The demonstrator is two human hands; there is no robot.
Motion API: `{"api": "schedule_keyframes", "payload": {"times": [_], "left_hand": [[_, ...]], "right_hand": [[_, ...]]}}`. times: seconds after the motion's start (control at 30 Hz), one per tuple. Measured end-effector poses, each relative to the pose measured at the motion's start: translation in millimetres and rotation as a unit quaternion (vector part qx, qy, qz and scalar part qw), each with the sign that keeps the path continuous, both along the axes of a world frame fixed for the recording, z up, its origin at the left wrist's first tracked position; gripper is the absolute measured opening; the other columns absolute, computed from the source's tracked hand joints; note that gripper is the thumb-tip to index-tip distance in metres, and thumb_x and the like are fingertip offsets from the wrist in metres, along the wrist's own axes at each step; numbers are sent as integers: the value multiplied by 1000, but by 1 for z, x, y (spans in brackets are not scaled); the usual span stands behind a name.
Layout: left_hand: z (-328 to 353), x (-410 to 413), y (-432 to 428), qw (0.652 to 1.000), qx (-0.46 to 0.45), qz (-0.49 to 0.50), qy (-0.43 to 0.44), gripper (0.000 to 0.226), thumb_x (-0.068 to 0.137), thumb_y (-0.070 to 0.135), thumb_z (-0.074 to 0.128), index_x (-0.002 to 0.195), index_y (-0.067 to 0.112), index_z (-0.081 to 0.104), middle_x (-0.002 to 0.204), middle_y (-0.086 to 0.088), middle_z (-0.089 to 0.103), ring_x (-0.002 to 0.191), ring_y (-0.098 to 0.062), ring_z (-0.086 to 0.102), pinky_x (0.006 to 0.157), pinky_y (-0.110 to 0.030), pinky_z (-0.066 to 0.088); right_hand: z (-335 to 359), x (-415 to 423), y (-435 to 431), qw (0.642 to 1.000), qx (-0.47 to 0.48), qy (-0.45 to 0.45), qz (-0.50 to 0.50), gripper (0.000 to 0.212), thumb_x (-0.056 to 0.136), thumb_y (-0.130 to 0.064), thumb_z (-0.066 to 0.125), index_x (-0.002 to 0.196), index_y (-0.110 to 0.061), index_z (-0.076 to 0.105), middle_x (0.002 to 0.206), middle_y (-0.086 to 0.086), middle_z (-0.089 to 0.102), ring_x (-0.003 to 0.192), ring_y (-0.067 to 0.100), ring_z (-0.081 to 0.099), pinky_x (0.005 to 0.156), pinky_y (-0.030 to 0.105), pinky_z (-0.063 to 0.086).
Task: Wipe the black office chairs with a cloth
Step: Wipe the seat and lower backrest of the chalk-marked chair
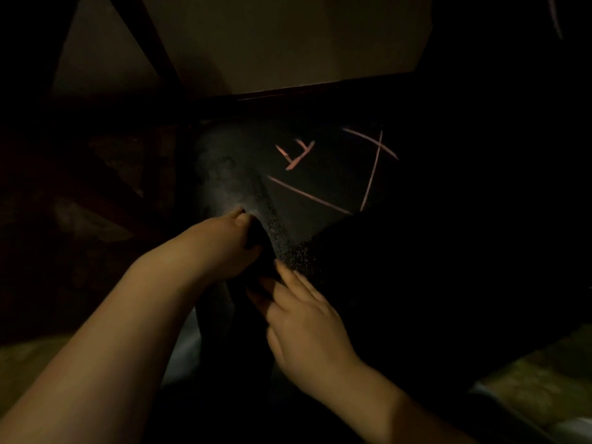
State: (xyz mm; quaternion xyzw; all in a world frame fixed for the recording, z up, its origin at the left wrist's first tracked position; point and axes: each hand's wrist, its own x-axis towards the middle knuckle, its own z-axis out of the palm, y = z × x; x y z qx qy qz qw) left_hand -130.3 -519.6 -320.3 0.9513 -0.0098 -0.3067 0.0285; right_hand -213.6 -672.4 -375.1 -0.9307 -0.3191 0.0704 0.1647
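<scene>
Nearest me, my left forearm [105, 341] comes in from 7 o'clock and my right forearm [378, 398] from 5 o'clock. They meet just below the middle of the view.

My left hand [224, 248] is curled round a dark bunch at the centre. I take this for the cloth [258, 248], though the light is too poor to be sure. My right hand [307, 318] lies just beside it toward 5 o'clock. Its fingers are straight and close together, and their tips touch the same dark stuff without pinching it.

The chair [400, 283] is the black mass filling the view from 3 to 4 o'clock. Its speckled edge shows just right of my left hand. I cannot tell whether the dark strip running down toward 6 o'clock belongs to the chair or hangs from the cloth.

Toward 12 o'clock a dark floor [320, 193] carries pink lines [299, 155]. A grey dusty streak [224, 184] lies at 11 o'clock from my hands.

I judge that I am at the wiping step, working along the chair's near edge, or sorting the cloth before a stroke. The next move calls for a firm grip with my left hand. It also needs my right hand flat to steady the surface while the cloth is drawn along the speckled edge. In this gloom I must go by touch.
</scene>
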Motion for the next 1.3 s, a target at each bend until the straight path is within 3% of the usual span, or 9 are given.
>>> {"api": "schedule_keyframes", "payload": {"times": [0.2, 0.37, 0.47, 0.57, 0.73, 0.9, 1.03, 1.17, 1.3], "left_hand": [[-3, 3, -6, 1000, 28, 6, -4, 50, 100, 35, 41, 142, 8, 35, 153, -14, 29, 128, -32, 46, 101, -34, 39], [-3, -3, -13, 997, 75, -23, 7, 64, 98, 33, 46, 150, 11, 16, 160, -12, 9, 137, -31, 37, 107, -38, 37], [-4, -6, -22, 994, 104, -19, 26, 73, 97, 30, 48, 153, 9, 6, 161, -13, -1, 143, -31, 23, 111, -43, 34], [-3, -9, -31, 991, 128, -17, 18, 72, 97, 28, 47, 152, 5, 7, 161, -15, 1, 142, -32, 28, 106, -43, 38], [3, -12, -46, 982, 182, -41, 20, 67, 99, 24, 39, 152, 5, 4, 161, -14, 4, 136, -29, 37, 98, -39, 41], [8, -14, -57, 966, 240, -96, 19, 59, 101, 22, 34, 151, 0, 11, 159, -21, 10, 140, -29, 32, 106, -43, 35], [8, -16, -63, 965, 244, -95, 17, 56, 101, 21, 33, 150, 1, 15, 158, -19, 16, 140, -29, 31, 104, -40, 36], [-1, -19, -66, 967, 243, -83, 5, 48, 100, 17, 32, 146, 2, 30, 154, -20, 27, 140, -31, 32, 102, -42, 39], [-6, -28, -72, 967, 236, -82, -42, 32, 96, 15, 39, 122, 8, 57, 130, -14, 54, 122, -30, 49, 99, -40, 39]], "right_hand": [[-7, 21, -19, 998, 24, 0, -55, 48, 80, -24, 44, 124, -23, 63, 137, -2, 56, 138, 26, 40, 112, 42, 26], [-13, 76, -94, 974, -12, -32, -225, 52, 83, -18, 38, 130, -15, 60, 135, 10, 57, 130, 41, 45, 107, 53, 39], [-10, 95, -144, 934, -14, -15, -356, 45, 94, -7, 46, 138, -13, 53, 146, 13, 47, 140, 38, 31, 113, 49, 31], [-7, 98, -161, 912, 0, 1, -410, 45, 99, -10, 41, 143, -14, 46, 152, 8, 37, 146, 28, 20, 116, 42, 24], [-13, 95, -138, 930, -11, -25, -367, 44, 94, -4, 46, 138, -7, 52, 147, 14, 44, 143, 34, 26, 114, 42, 26], [-12, 59, -66, 985, -2, -25, -172, 57, 79, -20, 32, 125, -7, 63, 133, 13, 58, 129, 38, 48, 107, 47, 40], [-13, 19, -28, 999, 27, -3, -33, 43, 72, -12, 52, 110, -7, 71, 129, 8, 61, 132, 32, 47, 104, 46, 45], [-10, 20, -47, 998, 55, -10, -31, 43, 75, -19, 37, 101, -14, 72, 126, 3, 63, 131, 28, 49, 107, 42, 36], [-11, 36, -85, 994, 36, -25, -101, 53, 77, -22, 38, 122, -19, 66, 131, 3, 61, 127, 32, 52, 105, 48, 34]]}}
